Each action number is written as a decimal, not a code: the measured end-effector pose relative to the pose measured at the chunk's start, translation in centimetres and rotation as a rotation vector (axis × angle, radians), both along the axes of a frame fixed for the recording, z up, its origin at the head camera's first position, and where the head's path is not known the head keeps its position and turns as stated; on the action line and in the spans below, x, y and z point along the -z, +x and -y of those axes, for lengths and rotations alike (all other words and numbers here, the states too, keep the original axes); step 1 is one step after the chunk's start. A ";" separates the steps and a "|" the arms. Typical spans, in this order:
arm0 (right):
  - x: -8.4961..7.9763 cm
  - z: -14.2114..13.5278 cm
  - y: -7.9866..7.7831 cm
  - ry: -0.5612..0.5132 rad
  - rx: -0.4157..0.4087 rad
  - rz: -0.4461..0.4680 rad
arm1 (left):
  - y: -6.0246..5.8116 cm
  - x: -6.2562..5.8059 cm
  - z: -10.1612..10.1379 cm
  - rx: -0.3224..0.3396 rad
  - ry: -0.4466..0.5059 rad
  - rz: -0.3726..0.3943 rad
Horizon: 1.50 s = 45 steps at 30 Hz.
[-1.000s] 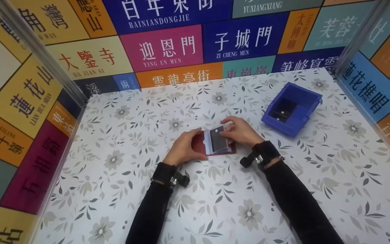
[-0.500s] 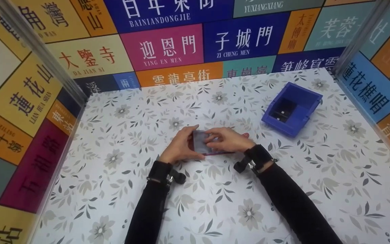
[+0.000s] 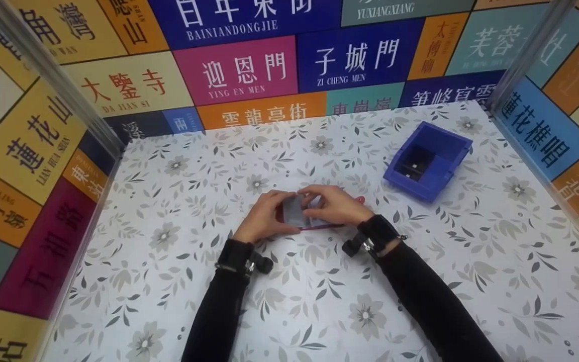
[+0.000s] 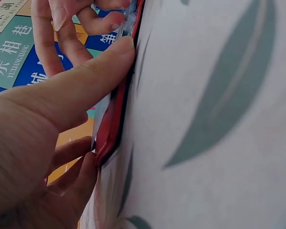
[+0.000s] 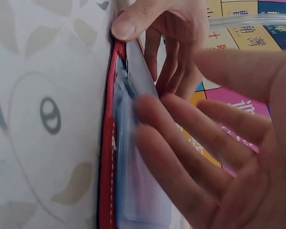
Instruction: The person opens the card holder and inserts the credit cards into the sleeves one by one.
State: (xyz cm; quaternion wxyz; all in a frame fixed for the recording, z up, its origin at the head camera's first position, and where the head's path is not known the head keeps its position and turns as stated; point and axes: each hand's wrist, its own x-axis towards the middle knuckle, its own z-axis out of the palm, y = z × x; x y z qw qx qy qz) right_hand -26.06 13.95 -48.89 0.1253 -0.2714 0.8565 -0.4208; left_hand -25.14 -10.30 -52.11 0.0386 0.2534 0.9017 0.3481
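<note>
A red card holder (image 5: 106, 157) with clear plastic sleeves (image 5: 143, 186) lies spread on the flowered tabletop. At its left end, my left hand (image 3: 263, 215) grips it, thumb on the near edge (image 4: 115, 112) and fingers around the far edge. A grey sleeve page (image 3: 295, 212) lies over the left half, between left thumb and fingers. Over the right half is my right hand (image 3: 337, 205), its fingertips right at the sleeves and its thumb held apart in the right wrist view. A rounded red tab (image 3: 360, 199) sticks out behind the right hand, which hides part of the holder.
A blue plastic bin (image 3: 443, 173) stands at the back right, with black flat items (image 3: 416, 163) inside. Panels printed with place names (image 3: 247, 70) wall in the table (image 3: 209, 166) at the back and both sides.
My right hand has moved left and turned the page with the dark card over toward the left hand. The left hand keeps its grip on the holder.
</note>
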 end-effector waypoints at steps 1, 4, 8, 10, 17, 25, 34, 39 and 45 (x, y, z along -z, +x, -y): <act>-0.2 0.1 -0.1 -0.017 0.047 -0.029 | 0.0 0.0 0.1 -0.008 -0.002 0.008; -1.5 -0.5 -0.5 -0.073 0.257 -0.165 | 0.0 -0.2 0.3 -0.024 -0.008 0.031; -4.3 -4.5 -1.7 -0.161 0.635 -0.354 | 0.0 -0.2 0.0 -0.037 -0.025 0.068; -5.3 -7.4 -2.4 -0.206 0.817 -0.400 | 0.0 -0.2 -0.1 -0.045 -0.035 0.086; -3.7 -14.4 -4.0 -0.210 1.146 -0.230 | 0.1 -0.4 -0.1 -0.062 -0.054 0.088; -1.0 -14.9 -5.3 -0.016 1.125 -0.069 | 0.1 -0.4 -0.3 -0.056 -0.047 0.114; 0.8 -15.4 -5.7 0.265 1.060 0.029 | 0.2 -0.3 -0.1 -0.062 -0.048 0.094; 1.0 -15.4 -6.0 0.322 1.047 0.026 | 0.1 -0.2 -0.2 -0.067 -0.053 0.108; 1.0 -15.2 -6.0 0.328 1.027 0.015 | 0.0 -0.2 -0.1 -0.080 -0.048 0.133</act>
